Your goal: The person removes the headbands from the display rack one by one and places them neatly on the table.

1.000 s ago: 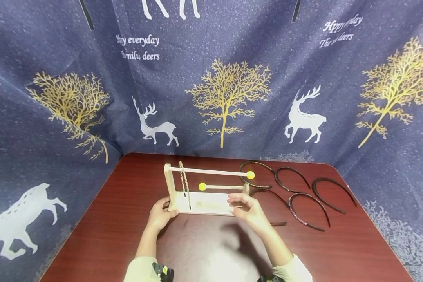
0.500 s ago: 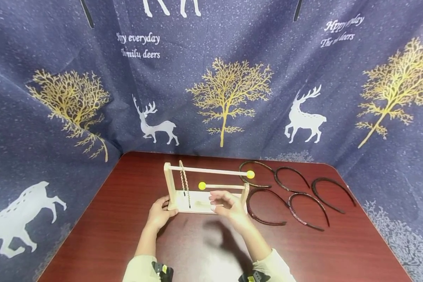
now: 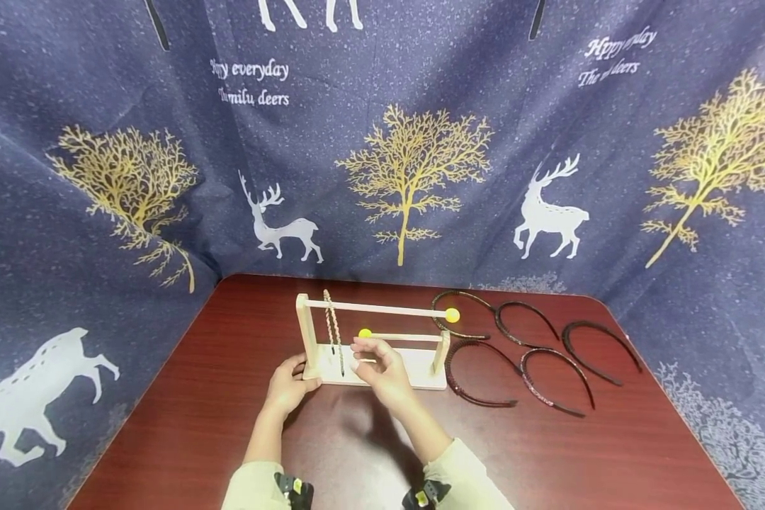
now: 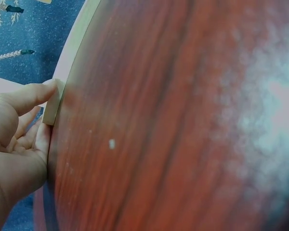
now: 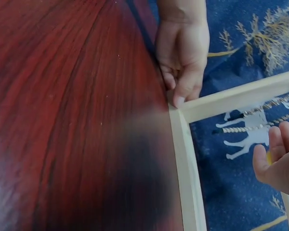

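A pale wooden stand (image 3: 424, 375) has two bars on uprights, each tipped with a yellow ball (image 3: 452, 315). A beaded, light-coloured headband (image 3: 328, 312) hangs over the upper bar near the left upright, its dark tips pointing down. My left hand (image 3: 285, 391) grips the left end of the base, thumb on the near edge; the left wrist view shows this hand (image 4: 14, 139) at the base corner. Just right of the headband is my right hand (image 3: 385, 375), in front of the lower bar, fingers loosely curved. In the right wrist view this hand (image 5: 282, 171) holds nothing.
Several dark headbands lie on the red-brown table (image 3: 185, 418) to the right of the stand, among them one with a pinkish patterned side (image 3: 538, 391) and a plain dark one (image 3: 602, 327). A blue cloth (image 3: 370, 92) printed with deer and trees hangs behind and beside the table.
My right hand has moved left along the stand's front, from the right upright to beside the hanging headband. The left hand has stayed on the base.
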A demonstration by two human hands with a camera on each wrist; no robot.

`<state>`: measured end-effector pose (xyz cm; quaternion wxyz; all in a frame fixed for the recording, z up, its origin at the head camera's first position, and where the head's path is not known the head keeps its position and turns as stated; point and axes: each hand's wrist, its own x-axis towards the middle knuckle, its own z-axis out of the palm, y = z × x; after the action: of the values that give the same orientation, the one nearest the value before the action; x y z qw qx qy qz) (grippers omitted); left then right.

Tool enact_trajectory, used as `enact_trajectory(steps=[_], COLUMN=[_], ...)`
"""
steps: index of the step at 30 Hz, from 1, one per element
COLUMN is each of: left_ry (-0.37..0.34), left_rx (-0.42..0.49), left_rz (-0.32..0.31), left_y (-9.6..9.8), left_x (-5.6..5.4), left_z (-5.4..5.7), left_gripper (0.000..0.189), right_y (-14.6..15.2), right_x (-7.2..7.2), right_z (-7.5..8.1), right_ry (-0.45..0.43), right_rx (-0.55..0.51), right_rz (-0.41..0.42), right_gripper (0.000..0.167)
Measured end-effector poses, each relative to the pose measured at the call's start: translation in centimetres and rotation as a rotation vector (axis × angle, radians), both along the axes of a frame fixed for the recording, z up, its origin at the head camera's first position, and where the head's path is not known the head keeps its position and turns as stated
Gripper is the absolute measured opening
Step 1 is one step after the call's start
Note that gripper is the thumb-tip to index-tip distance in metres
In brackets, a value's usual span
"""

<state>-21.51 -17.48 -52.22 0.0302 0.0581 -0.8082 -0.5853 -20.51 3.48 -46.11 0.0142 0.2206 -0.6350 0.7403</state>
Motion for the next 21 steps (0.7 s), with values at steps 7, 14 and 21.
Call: enact_trajectory(steps=[7, 14, 21], left_ry=[0.003, 0.003, 0.003], left_rx=[0.024, 0.008, -0.004], left_rz=[-0.008, -0.008, -0.001], left_y=[0.0, 0.0, 0.1], left_x=[-0.1, -0.1, -0.1], left_z=[-0.1, 0.0, 0.0], left_gripper=[0.062, 0.062, 0.062], right_y=[-1.3, -1.8, -1.5], right_x=[0.2, 0.4, 0.3], right_z=[1.8, 2.3, 2.3], right_ry=[0.035, 0.065, 0.098], right_rx=[-0.001, 0.087, 0.106], right_rz=[0.04, 0.024, -0.008], right_gripper=[0.037, 0.028, 0.017])
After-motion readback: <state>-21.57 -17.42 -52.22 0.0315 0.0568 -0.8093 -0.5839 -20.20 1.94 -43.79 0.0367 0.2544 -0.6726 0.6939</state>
